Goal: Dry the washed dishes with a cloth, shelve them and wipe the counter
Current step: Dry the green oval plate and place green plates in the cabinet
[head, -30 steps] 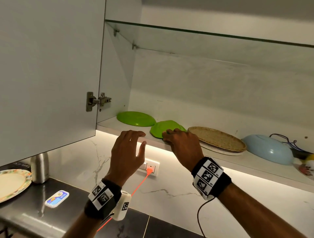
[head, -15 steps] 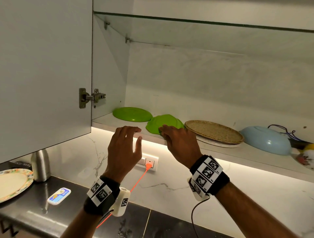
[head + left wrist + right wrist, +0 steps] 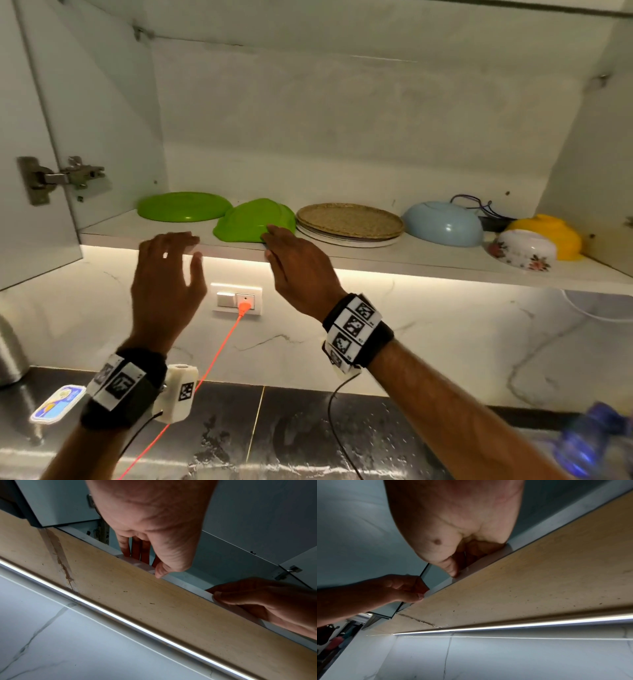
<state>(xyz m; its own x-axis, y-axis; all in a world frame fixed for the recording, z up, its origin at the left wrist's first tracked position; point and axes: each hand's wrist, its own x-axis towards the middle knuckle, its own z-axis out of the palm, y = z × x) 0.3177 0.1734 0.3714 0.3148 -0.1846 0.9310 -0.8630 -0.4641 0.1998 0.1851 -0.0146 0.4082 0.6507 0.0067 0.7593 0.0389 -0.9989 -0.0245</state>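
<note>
Right hand (image 3: 301,270) fingers (image 3: 274,233) straight, touching the green bowl (image 3: 255,219) near the shelf (image 3: 428,260) front edge. Left hand (image 3: 164,274) released, empty, at the edge. Risk: a nudge tips the bowl off the lip. Count on the shelf: two green dishes, one woven tray, one blue bowl, one yellow, one floral.

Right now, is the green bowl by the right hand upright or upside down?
Upside down: the green bowl lies dome-up, rim on the shelf, right hand touching its edge.

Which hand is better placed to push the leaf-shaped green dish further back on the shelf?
Probably the right hand: its fingertips already touch the green dish. The left hand is at the shelf edge beside it.
</note>
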